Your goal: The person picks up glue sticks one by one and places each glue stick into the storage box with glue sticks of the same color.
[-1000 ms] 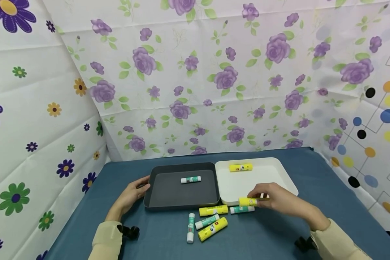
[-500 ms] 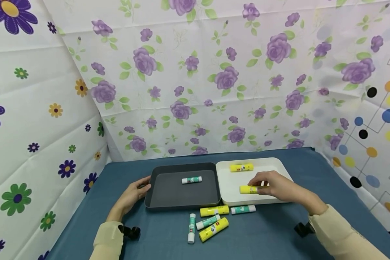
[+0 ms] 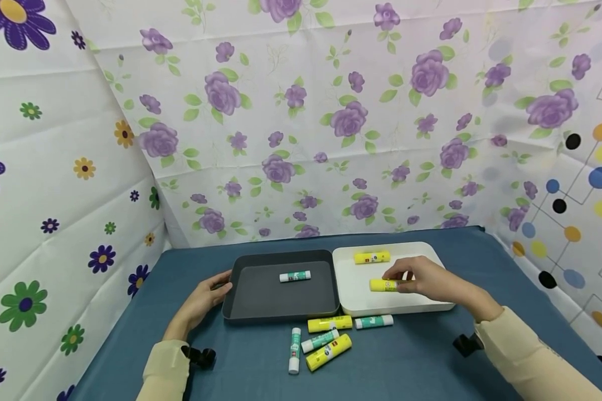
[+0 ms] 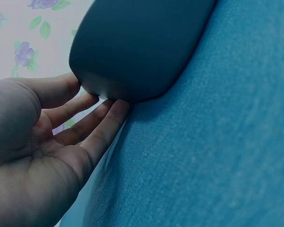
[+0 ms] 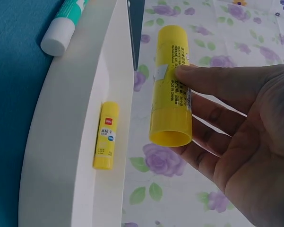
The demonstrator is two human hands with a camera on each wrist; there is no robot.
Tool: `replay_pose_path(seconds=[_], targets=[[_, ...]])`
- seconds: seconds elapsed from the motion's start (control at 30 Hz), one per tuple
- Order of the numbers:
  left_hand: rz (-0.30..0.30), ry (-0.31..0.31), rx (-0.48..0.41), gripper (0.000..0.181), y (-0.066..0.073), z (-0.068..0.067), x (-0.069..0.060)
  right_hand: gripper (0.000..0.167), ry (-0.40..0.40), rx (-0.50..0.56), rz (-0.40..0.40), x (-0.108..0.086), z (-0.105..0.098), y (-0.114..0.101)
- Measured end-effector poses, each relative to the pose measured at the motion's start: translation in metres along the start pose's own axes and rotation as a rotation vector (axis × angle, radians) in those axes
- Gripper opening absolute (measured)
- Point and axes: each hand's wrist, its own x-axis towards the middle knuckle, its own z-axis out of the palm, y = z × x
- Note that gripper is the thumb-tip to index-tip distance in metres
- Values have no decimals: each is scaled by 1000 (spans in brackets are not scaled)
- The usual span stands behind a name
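Right fingers (image 5: 215,114) pinch yellow tube (image 5: 170,109) (head view: end hidden) | left fingers (image 4: 102,135), spread, touch dark tray (image 3: 286,303)

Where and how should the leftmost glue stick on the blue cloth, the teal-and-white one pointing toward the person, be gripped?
Probably mid-barrel, from above, thumb and fingers across its long sides. The upright-looking glue stick actually lies lengthwise toward the person, a slim cylinder on the blue cloth. Its left side is free; a slanted teal stick lies close on the right.
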Motion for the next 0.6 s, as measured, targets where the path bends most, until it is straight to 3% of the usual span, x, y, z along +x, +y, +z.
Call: replay_pose_path(seconds=[0.37, 0.6], targets=[[0, 2, 21, 61, 1, -1, -1, 29, -53, 70, 25, 13, -13, 13], [-8, 6, 29, 62, 0, 0, 0, 27, -52, 56, 53, 19, -19, 18]])
